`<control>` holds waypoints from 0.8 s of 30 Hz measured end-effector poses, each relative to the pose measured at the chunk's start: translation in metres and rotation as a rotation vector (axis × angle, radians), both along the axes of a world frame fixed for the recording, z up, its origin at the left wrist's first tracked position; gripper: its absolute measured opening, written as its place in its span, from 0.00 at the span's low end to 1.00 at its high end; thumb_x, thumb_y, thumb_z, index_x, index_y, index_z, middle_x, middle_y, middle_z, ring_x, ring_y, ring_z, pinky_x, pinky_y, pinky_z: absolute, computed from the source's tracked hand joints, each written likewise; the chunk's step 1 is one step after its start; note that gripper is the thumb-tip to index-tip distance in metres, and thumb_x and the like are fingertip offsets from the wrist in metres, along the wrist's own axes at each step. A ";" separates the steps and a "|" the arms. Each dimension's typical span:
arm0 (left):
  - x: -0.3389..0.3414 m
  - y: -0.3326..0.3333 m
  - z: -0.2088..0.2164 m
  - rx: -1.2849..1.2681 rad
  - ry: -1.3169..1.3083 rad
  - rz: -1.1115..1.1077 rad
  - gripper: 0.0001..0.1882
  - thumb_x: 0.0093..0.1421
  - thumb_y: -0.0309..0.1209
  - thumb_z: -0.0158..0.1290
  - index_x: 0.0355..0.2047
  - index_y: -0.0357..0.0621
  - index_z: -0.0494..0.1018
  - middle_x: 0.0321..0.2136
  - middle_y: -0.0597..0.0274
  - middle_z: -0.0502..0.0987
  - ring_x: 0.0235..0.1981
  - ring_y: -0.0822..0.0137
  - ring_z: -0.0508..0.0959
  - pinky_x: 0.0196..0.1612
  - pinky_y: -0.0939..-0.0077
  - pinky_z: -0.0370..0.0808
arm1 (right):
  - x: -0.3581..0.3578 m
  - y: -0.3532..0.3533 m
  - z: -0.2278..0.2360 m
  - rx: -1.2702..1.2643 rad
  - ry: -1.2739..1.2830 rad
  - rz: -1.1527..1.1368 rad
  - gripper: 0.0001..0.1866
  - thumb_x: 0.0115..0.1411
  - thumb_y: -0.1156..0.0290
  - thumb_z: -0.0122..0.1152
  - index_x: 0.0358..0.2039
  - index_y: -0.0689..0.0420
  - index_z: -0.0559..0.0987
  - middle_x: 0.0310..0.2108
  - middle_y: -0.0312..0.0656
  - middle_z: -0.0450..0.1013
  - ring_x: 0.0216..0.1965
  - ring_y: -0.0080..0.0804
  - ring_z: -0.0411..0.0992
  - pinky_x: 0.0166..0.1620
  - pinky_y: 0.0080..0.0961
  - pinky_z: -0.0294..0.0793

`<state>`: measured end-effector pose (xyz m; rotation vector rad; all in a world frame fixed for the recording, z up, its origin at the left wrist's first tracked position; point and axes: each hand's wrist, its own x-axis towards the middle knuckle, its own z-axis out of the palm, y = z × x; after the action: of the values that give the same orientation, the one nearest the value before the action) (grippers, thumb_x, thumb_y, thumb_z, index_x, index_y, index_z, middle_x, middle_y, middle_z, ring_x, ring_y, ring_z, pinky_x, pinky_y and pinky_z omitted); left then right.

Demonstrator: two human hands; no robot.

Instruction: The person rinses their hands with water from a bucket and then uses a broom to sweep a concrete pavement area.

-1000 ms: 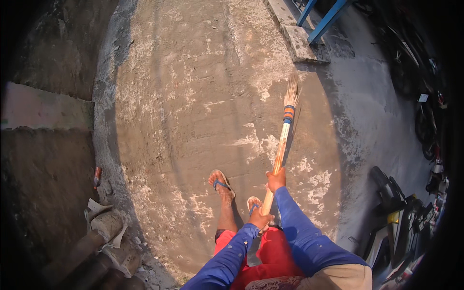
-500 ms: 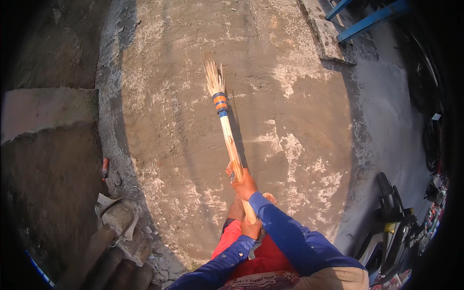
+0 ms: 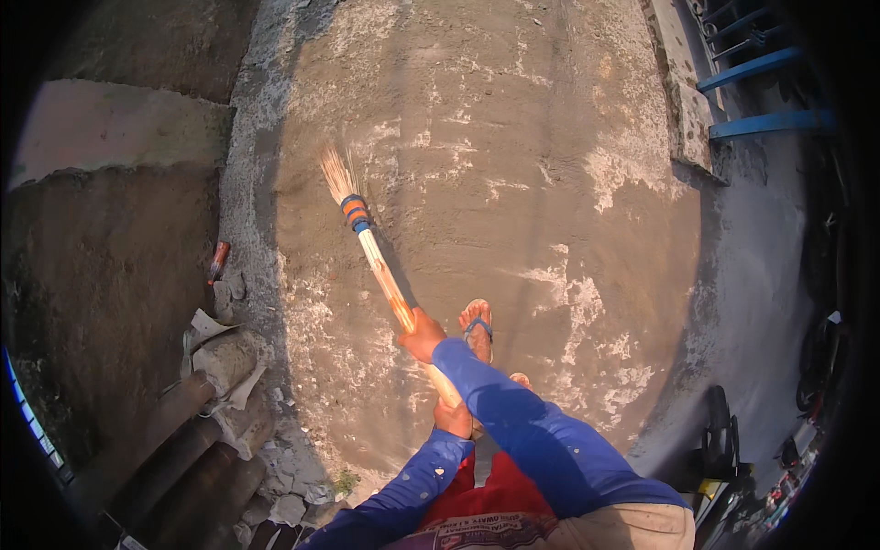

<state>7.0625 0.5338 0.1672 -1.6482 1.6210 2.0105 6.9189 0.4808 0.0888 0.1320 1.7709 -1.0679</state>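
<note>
The broom (image 3: pixel 370 246) slants forward and left from the right hand (image 3: pixel 422 335), its long axis diagonal, bristles (image 3: pixel 339 174) on or just above sunlit, patchy concrete ground (image 3: pixel 513 220). This hand, nearer the bristles, is clamped around the handle (image 3: pixel 389 286); the left hand (image 3: pixel 453 419) is wrapped around its lower part. Blue rails (image 3: pixel 770 124) stand at upper right; a reddish bottle (image 3: pixel 218 262) lies at left.

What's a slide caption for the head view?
Right hand gripping a broom mid-shaft, left hand near its end, over patchy sunlit ground.
</note>
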 end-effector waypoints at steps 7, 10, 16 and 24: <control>0.042 -0.049 0.065 0.425 -0.469 -0.600 0.08 0.51 0.28 0.54 0.31 0.42 0.68 0.15 0.64 0.70 0.11 0.72 0.69 0.12 0.77 0.65 | 0.085 0.077 0.010 0.176 -0.187 -0.520 0.25 0.50 0.70 0.58 0.45 0.62 0.58 0.23 0.50 0.70 0.20 0.40 0.74 0.20 0.32 0.73; 0.035 -0.055 0.051 0.322 -0.509 -0.170 0.07 0.51 0.28 0.54 0.27 0.43 0.66 0.13 0.65 0.68 0.09 0.72 0.68 0.09 0.76 0.63 | 0.052 -0.001 0.001 0.199 -0.270 -0.072 0.31 0.51 0.72 0.58 0.51 0.66 0.54 0.28 0.55 0.73 0.22 0.41 0.76 0.22 0.33 0.75; 0.012 -0.077 0.072 0.218 -0.261 0.179 0.08 0.51 0.23 0.53 0.28 0.37 0.64 0.13 0.61 0.69 0.10 0.69 0.71 0.13 0.75 0.70 | 0.030 -0.086 0.049 -0.186 -0.334 0.062 0.24 0.51 0.70 0.60 0.45 0.61 0.62 0.24 0.48 0.71 0.17 0.35 0.72 0.21 0.30 0.73; 0.105 -0.083 0.138 0.357 -0.562 -0.486 0.10 0.49 0.25 0.55 0.32 0.39 0.67 0.13 0.63 0.68 0.10 0.72 0.69 0.13 0.76 0.66 | 0.168 0.035 0.047 0.188 -0.433 -0.400 0.20 0.50 0.76 0.57 0.41 0.61 0.60 0.21 0.44 0.69 0.14 0.32 0.70 0.13 0.28 0.70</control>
<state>7.1675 0.4509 0.3049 -1.3481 1.2164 1.3395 7.0871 0.5155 0.1355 0.8014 1.4724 -1.0482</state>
